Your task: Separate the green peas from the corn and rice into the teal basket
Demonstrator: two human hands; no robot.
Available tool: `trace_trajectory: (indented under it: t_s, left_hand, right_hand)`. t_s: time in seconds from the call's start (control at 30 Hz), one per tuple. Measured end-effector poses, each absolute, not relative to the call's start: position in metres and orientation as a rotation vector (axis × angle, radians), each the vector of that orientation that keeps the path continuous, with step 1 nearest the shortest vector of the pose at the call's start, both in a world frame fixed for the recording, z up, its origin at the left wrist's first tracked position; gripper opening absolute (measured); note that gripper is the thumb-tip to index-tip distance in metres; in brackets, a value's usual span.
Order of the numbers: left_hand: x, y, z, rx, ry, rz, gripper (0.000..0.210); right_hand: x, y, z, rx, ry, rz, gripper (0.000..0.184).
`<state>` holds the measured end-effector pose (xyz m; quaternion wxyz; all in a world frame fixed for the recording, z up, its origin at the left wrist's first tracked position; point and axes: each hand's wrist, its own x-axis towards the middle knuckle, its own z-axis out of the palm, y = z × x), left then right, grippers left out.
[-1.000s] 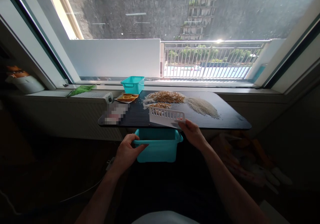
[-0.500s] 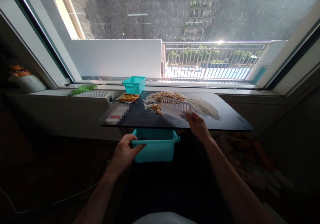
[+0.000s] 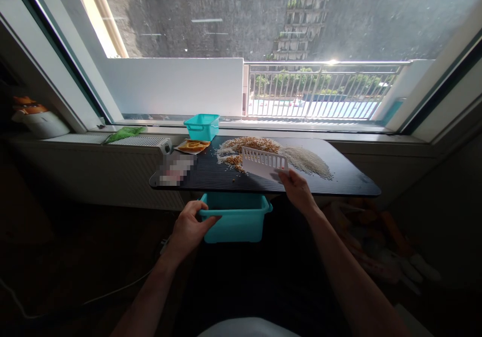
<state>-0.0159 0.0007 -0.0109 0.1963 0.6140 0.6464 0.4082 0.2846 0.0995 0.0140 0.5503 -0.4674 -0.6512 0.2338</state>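
White slotted scraper (image 3: 262, 165), mid-frame, its right end pinched in the right hand (image 3: 297, 188).
It hides part of the golden kernels (image 3: 256, 144); one white grain heap (image 3: 309, 161) lies to its right. Lower centre, the left hand (image 3: 190, 227) clamps the rim of one teal tub (image 3: 234, 228). Left of centre: one orange-brown packet (image 3: 193, 146), one green cloth (image 3: 127, 133), a second tub (image 3: 202, 127).

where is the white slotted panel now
In the head view, the white slotted panel is right of centre, in the right hand, in front of the corn kernels.
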Motion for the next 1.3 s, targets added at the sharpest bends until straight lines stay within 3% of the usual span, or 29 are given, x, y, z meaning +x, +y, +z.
trace_trajectory:
  t_s: [0.97,1.3]
  left_hand:
    - [-0.03,-0.004,-0.01,1.727,1.834,1.156,0.029]
    - [-0.051,-0.012,-0.01,1.643,1.972,1.165,0.031]
  right_hand:
    - [0.255,0.07,0.006,-1.055,-1.553,0.739,0.05]
    - [0.204,0.091,0.013,-0.975,-1.658,0.781,0.035]
